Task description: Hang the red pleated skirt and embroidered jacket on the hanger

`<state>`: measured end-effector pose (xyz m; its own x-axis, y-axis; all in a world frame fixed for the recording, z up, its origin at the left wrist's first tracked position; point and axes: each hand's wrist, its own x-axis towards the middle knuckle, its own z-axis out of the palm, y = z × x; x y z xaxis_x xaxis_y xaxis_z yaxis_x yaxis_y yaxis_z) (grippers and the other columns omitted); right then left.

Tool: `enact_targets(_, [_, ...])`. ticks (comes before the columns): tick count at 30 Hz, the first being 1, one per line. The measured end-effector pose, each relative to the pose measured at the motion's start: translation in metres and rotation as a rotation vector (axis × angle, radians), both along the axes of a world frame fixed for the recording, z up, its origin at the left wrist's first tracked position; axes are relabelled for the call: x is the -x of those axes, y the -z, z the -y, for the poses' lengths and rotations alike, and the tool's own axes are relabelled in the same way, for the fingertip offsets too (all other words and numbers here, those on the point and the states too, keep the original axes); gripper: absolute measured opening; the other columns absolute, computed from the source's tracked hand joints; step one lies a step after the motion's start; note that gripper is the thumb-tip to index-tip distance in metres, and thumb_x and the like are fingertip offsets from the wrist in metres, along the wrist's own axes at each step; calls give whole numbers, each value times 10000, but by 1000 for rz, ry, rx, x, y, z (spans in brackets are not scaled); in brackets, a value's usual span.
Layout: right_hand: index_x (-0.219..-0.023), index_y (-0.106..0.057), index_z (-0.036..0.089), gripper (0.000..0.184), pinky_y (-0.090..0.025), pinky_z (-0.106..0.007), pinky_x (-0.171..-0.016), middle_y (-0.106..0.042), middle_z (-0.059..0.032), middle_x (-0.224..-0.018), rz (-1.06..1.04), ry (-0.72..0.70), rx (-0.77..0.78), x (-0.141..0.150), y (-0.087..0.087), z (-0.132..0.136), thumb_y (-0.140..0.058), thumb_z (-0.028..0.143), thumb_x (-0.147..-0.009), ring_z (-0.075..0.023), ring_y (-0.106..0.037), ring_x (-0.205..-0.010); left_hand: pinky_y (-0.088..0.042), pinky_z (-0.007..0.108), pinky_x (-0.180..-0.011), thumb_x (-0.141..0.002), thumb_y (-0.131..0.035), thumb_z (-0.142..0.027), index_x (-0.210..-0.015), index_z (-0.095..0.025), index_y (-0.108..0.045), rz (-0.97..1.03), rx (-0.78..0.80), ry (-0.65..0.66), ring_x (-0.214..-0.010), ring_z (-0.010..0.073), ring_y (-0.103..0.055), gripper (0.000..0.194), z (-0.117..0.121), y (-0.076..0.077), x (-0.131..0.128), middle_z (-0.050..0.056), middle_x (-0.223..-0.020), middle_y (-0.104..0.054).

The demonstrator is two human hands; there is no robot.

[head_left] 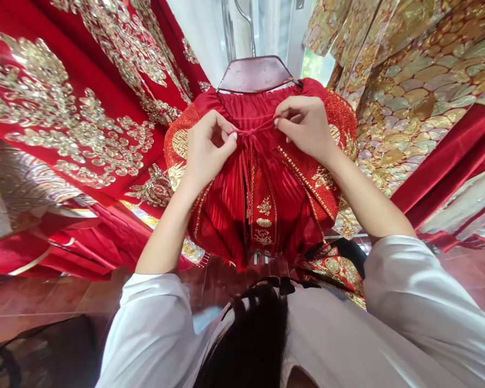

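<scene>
A red pleated skirt (222, 210) with gold embroidery hangs in front of me on a clip hanger (254, 74). At its waist is a thin red drawstring (253, 131), tied at the middle with its ends hanging down. My left hand (210, 143) pinches the cord left of the knot between thumb and forefinger. On the other side, my right hand (305, 125) pinches the cord to the right of the knot. Between the two hands the cord is stretched nearly straight. An embroidered panel (263, 210) runs down the skirt's front.
Red garments with gold sequins (73, 124) hang close on the left. A gold scale-patterned garment (412, 108) hangs on the right. Behind the hanger is a metal rail (228, 32). A dark item (52, 350) lies on the tiled floor (73, 296) at lower left.
</scene>
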<state>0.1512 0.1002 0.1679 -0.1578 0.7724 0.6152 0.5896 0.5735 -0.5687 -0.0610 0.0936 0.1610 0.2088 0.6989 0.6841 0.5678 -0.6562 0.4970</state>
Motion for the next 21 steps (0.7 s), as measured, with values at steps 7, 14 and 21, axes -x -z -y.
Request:
enact_targets(7, [-721,-498,183,206,-216,-198,-361,-484,32,-563,-447,-339,338,6,-6,6,-606,342,-797,-44,-301,-370,-477,290,-581,-884,-545,-306,-704,-198,-493,181,123,24,-613,152,-571,216,-14,1,-3,-1,-596,-466])
enact_targets(14, [-777,-597,165,140,-367,-247,-508,-559,-30,-636,-41,-39,53,-31,-8,14,-648,292,-804,-108,-489,-554,-485,366,-784,-846,-591,-235,-718,-207,-570,-82,-65,-22,-698,174,-552,133,9,-17,21,18,-676,-563])
enact_targets(21, [-1200,-530,185,357,-372,-436,-976,-583,-122,-1168,316,465,-245,-73,-8,13,-437,415,-942,-272,-500,-1126,-372,444,-991,-902,-562,-297,-1190,-23,-536,-431,-50,-96,-990,211,-530,399,-31,-61,37,86,-1054,-602])
